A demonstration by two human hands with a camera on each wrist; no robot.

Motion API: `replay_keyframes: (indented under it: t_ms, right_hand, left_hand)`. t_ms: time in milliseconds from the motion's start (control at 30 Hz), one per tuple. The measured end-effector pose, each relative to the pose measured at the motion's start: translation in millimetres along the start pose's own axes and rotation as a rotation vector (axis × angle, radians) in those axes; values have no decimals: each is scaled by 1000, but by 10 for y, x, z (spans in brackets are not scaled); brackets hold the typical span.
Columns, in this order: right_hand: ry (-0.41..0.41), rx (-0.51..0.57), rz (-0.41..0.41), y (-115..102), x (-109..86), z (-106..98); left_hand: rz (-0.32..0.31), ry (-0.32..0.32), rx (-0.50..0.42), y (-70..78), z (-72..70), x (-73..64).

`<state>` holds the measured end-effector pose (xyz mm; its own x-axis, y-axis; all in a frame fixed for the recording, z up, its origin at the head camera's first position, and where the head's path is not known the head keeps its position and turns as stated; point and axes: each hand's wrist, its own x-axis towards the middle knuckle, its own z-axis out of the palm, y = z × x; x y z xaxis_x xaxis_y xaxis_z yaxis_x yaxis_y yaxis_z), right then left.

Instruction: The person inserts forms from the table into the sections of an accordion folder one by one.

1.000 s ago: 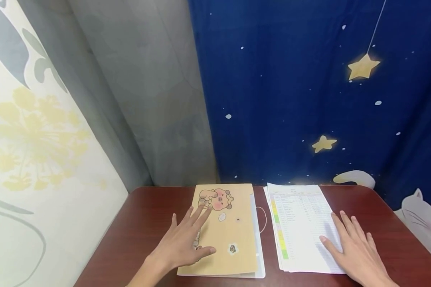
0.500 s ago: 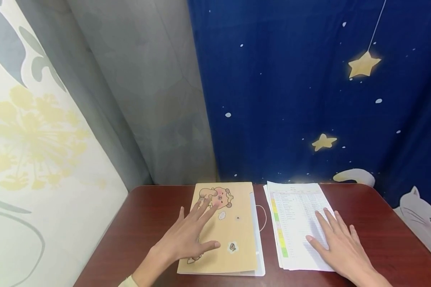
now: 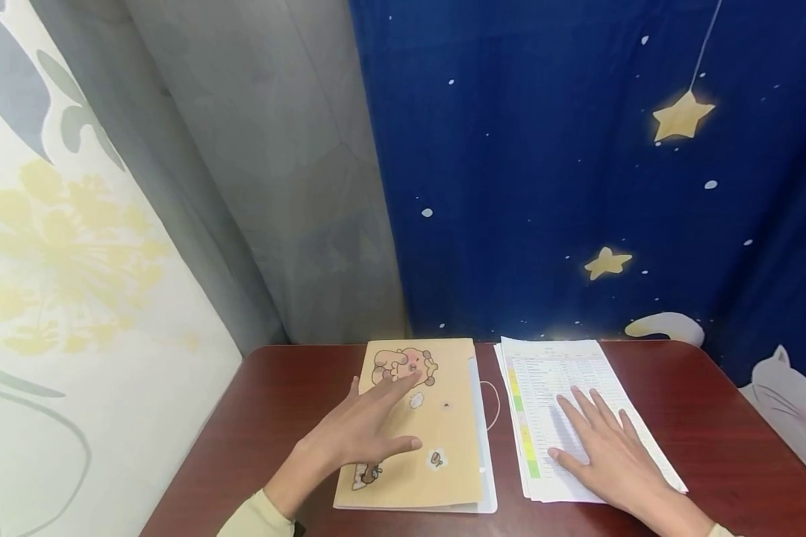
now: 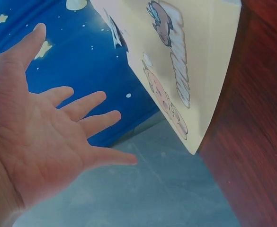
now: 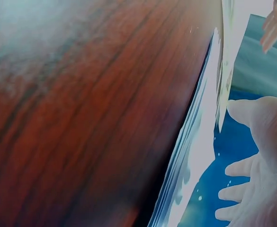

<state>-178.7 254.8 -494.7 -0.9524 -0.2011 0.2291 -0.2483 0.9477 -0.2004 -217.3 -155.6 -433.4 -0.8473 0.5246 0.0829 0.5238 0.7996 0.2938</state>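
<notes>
A tan folder (image 3: 457,425) printed with a cartoon bear lies on the table, with whitish sheets or pockets showing along its right edge. Over its left part hovers my left hand (image 3: 363,429), fingers spread and straight; the left wrist view shows a gap between palm and folder (image 4: 207,61). To the right lies a stack of printed sheets (image 3: 544,425) with yellow and green cells down the left side. My right hand (image 3: 607,459) is above it, fingers extended. In the right wrist view that hand (image 5: 266,175) appears apart from the stack (image 5: 195,146). Neither hand holds anything.
The dark red wooden table (image 3: 269,418) has a back edge against a grey curtain (image 3: 282,186) and a blue starry curtain (image 3: 530,186). A thin cord loop (image 3: 499,406) sticks out from the folder's right side towards the sheets. A patterned white surface (image 3: 107,388) borders the left.
My right hand has moved left, from the stack's right edge to over its middle. The left hand has shifted slightly right over the folder. Folder and sheets stay in place.
</notes>
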Motion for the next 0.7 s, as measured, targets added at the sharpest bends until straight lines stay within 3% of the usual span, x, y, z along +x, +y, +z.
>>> replay_keyframes:
  t_ms: [267,400,533,700]
  right_hand:
    - [0,-4,-51,-93,54,17]
    - [-7,24,-103,-124,98,10]
    - [-8,29,-169,-152,170,9]
    - [-14,44,-224,-203,255,7]
  left_hand:
    - [40,-28,46,-42,15,169]
    - [-12,-39,70,-38,40,248]
    - [-85,8,113,-35,63,343]
    - [-108,41,114,-34,71,438]
